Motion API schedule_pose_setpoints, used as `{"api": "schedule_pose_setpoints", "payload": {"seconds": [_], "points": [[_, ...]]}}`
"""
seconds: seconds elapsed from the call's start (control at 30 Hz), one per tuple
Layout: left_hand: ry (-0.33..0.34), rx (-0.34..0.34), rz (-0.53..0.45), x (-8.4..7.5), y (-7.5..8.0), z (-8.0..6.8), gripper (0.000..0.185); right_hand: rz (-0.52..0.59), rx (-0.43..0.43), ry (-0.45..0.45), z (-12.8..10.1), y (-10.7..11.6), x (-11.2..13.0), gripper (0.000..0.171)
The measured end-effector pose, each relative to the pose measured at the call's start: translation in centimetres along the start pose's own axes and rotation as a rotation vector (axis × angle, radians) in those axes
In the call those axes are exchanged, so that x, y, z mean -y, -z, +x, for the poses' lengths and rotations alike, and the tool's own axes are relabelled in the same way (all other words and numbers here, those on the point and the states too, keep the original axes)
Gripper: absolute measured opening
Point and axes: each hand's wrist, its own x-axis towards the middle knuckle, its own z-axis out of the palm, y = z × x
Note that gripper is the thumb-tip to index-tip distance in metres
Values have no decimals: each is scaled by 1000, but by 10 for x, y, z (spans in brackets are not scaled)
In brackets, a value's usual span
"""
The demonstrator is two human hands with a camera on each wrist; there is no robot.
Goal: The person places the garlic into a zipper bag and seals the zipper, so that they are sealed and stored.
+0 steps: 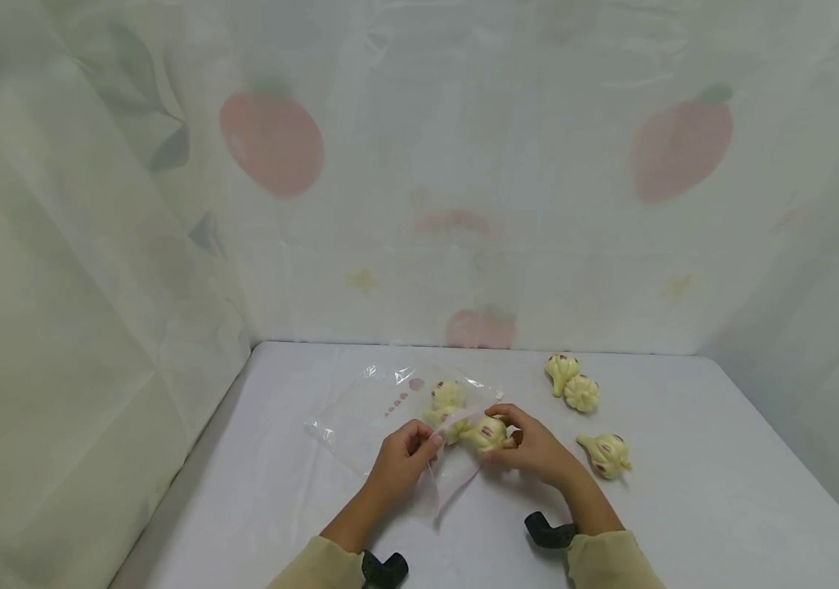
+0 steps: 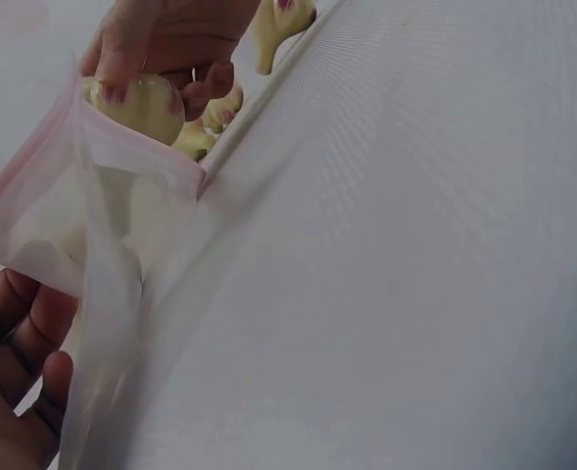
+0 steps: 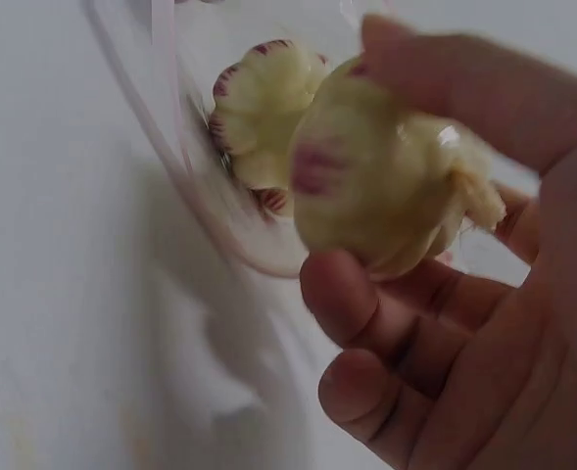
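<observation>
A clear zip bag (image 1: 383, 409) with a pink seal strip lies on the white table (image 1: 721, 507). My left hand (image 1: 405, 458) pinches the bag's pink rim (image 2: 121, 147) and holds the mouth open. My right hand (image 1: 530, 446) grips a cream garlic bulb (image 1: 487, 433) with purple marks at the bag's mouth. In the right wrist view this bulb (image 3: 376, 191) sits between thumb and fingers. Another garlic bulb (image 3: 264, 108) lies inside the bag (image 3: 200, 225), and it shows in the head view as a bulb (image 1: 447, 396) behind the plastic.
Three more garlic bulbs lie loose on the table to the right: two together (image 1: 572, 383) at the back and one (image 1: 606, 454) nearer, beside my right wrist. A translucent curtain with fruit prints (image 1: 272, 143) walls the table at back and sides.
</observation>
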Motion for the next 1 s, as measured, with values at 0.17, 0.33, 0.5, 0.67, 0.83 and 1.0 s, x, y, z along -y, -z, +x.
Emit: {"api": "schedule_pose_setpoints", "payload": {"seconds": [0.17,0.33,0.5,0.67,0.83,1.0], "points": [[-49,-57,12,-1,-1,0,11,-136,-38,23,-2,-9,9,65],[-71,-84,9,0,-2,0,9,-234,-32,98,-2,-17,14,66],[-98,-80,3,0,-2,-1,9,-265,-15,119,-2,-24,16,60],[-143,-85,18,-3,-3,-1,9,-292,-93,152,-1,-31,13,44],[-161,-80,42,-3,-3,-2,10,-259,-199,147,2,-40,11,29],[-179,-64,58,-3,-3,-2,12,-239,-242,91,3,-48,13,19]]}}
